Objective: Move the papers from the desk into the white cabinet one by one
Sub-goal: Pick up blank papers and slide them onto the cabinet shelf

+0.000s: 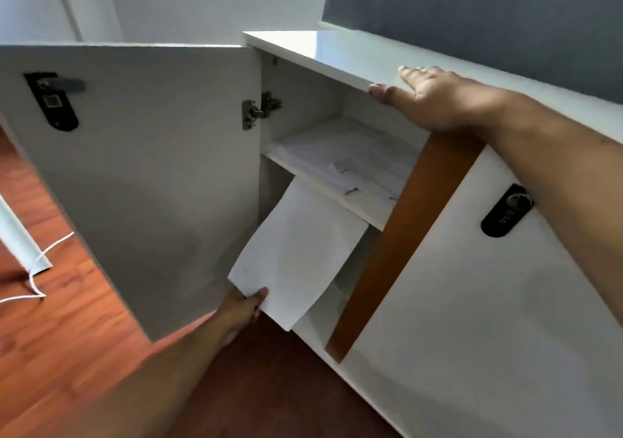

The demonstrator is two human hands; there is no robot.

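No legible writing on the sheets or on the dark door locks (51, 100). Left hand (243, 306) pinches a blank sheet of paper (296, 252) by its near corner; the sheet angles beyond the hand into the white cabinet (337, 56) beneath its shelf (320, 181). Above the hand, that shelf carries loose papers (354, 164). Right hand (428, 97) lies flat, fingers extended, on the cabinet top edge.

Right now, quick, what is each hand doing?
Left hand: pinching the corner of a sheet of paper at the cabinet's lower compartment.
Right hand: open, fingers flat on the white cabinet top.
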